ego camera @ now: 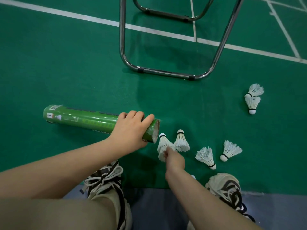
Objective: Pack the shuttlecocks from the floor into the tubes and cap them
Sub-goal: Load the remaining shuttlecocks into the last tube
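A long green tube (86, 119) lies on its side on the green court floor, its uncapped mouth facing right. My left hand (131, 128) grips the tube near that mouth. My right hand (174, 157) pinches the feathers of a white shuttlecock (162, 143), cork end up, just right of the tube's mouth. Another shuttlecock (181, 141) stands beside it, touching the feathers. Two more lie to the right, one (206, 157) nearer and one (230, 150) farther. A pair (253, 97) lies further out at the right.
A chrome tube chair frame (166, 73) stands on the floor just beyond the tube and shuttlecocks. White court lines (93, 18) cross the floor behind it. My two laced shoes (106, 178) are planted close below the hands, at the edge of a grey strip (157, 206).
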Available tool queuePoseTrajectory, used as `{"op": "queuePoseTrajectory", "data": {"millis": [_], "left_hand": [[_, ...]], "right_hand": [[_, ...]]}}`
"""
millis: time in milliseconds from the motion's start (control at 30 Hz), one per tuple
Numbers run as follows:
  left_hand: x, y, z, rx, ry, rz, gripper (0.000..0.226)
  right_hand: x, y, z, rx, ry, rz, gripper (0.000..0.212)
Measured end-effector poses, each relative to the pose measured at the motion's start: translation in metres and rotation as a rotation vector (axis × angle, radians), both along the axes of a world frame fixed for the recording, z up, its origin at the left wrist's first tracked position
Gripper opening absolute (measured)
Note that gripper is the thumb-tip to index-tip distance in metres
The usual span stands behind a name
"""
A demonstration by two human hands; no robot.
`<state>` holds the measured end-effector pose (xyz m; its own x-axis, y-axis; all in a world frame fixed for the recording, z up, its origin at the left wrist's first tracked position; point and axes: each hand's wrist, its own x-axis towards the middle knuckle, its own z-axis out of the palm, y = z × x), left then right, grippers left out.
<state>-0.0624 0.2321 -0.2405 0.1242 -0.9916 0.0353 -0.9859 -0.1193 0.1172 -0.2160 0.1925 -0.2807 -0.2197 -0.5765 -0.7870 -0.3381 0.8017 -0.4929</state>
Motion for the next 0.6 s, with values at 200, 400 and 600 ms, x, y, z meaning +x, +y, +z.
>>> {"op": "queuePoseTrajectory", "data": {"millis": [200, 400, 600], "left_hand": [[0.003, -0.005, 0.001, -0.055, 0.015, 0.033, 0.08], [0.005, -0.008, 0.005, -0.013, 0.029, 0.06, 0.079], [0.005, -0.01, 0.011, 0.012, 0.064, 0.067, 0.078]], "right_hand": [[-0.014, -0.028, 0.031, -0.45, 0.219, 0.559, 0.031], [-0.026, -0.045, 0.062, -0.781, 0.302, 0.807, 0.029], [-0.027, -0.044, 0.078, -0.935, 0.008, 0.681, 0.021]]}}
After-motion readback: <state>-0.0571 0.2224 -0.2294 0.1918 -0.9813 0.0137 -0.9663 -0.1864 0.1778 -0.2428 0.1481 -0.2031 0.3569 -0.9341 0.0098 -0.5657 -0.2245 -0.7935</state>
